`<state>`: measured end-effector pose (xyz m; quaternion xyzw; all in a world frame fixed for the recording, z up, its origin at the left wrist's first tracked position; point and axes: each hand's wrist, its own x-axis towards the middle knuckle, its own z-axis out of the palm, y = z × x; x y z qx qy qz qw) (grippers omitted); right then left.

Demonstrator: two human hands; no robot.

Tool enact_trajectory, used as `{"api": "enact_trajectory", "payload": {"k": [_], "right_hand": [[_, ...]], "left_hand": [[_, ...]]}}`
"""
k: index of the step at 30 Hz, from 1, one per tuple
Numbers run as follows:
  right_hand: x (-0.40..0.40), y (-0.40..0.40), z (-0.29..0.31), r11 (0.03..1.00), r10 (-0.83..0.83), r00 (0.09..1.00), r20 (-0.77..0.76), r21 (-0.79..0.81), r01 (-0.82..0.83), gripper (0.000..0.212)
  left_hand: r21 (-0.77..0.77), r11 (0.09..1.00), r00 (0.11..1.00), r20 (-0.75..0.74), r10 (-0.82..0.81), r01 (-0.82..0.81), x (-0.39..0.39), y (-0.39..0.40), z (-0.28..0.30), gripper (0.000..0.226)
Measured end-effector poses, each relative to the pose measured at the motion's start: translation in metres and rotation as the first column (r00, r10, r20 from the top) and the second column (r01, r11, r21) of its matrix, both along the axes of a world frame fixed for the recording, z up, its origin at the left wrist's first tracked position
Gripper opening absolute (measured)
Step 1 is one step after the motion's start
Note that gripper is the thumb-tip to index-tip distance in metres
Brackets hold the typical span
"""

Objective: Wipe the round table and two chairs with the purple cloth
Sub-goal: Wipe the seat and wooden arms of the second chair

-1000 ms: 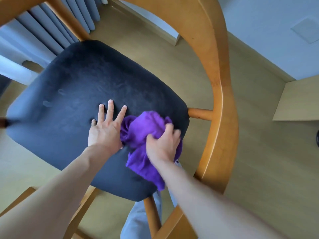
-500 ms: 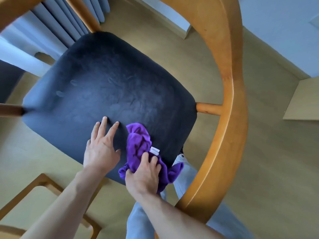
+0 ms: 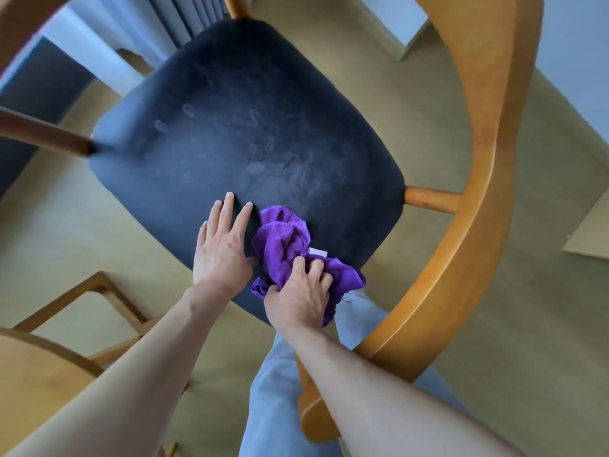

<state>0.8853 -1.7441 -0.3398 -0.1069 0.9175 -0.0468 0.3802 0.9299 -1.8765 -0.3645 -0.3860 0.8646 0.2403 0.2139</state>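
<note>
**Purple cloth at the near edge of the chair seat**

The right hand (image 3: 301, 296) grips the bunched purple cloth (image 3: 283, 245), fingers curled into its folds, at the near edge of the dark chair seat (image 3: 237, 136); part of the cloth hangs over that edge; the left hand (image 3: 221, 249) lies flat just beside it, fingers straight and slightly spread, pressing the seat; the curved wooden chair frame (image 3: 478, 206) arcs round on the right.

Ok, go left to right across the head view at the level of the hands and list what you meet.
Second chair's wooden frame → left hand, flat on the dark seat cushion → purple cloth → right hand gripping the cloth → curved wooden chair back → floor.
</note>
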Motion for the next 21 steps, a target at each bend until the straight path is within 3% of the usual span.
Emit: {"api": "enact_trajectory", "payload": {"k": [4,7,11,14,16,18,21], "right_hand": [[-0.007,0.01,0.003,0.946,0.323,0.942,0.087,-0.029,-0.322,0.047],[-0.006,0.015,0.001,0.85,0.523,0.829,0.197,-0.053,-0.524,0.05],[-0.014,0.02,0.0,0.708,0.699,0.675,0.238,-0.093,-0.7,0.046],[-0.023,0.024,0.006,0.542,0.8,0.476,0.364,-0.1,-0.835,0.048],[-0.024,0.027,0.009,0.457,0.817,0.36,0.45,-0.125,-0.88,0.048],[-0.022,0.028,0.01,0.427,0.814,0.308,0.493,-0.148,-0.892,0.042],[-0.019,0.026,0.007,0.399,0.84,0.291,0.457,-0.158,-0.903,0.031]], "left_hand": [[-0.035,0.964,0.965,-0.013,0.261,-0.262,0.015,0.019,0.001,0.095],[-0.017,0.88,0.88,-0.033,0.473,-0.474,0.032,0.04,0.003,0.088],[0.074,0.758,0.74,-0.175,0.65,-0.648,0.043,0.068,0.005,0.063],[0.199,0.558,0.541,-0.138,0.83,-0.805,0.046,0.094,0.007,0.044],[0.303,0.373,0.372,-0.061,0.926,-0.877,0.05,0.113,0.009,0.032],[0.38,0.153,0.176,0.026,0.984,-0.912,0.057,0.131,0.01,0.018],[0.495,-0.137,-0.108,0.086,0.99,-0.858,0.058,0.159,0.013,0.018]]}}
